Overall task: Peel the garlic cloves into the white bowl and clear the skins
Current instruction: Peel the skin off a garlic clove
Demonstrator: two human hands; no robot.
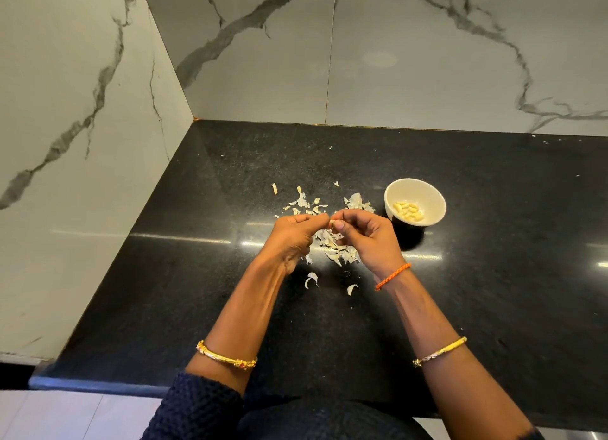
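Both hands point(332, 229) pinch a garlic clove point(333, 223) (mostly hidden).

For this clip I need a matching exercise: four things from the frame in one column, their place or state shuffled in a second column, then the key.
Things
1. small white bowl
2. garlic clove with skin partly on
3. heap of papery garlic skins
4. orange braided thread band

Places or states
A. loose on the black stone counter, under the hands
B. round the right wrist
C. pinched between the left hand and right hand
D. on the counter to the right, holding peeled cloves

Pairs: 1-D, 2-C, 3-A, 4-B
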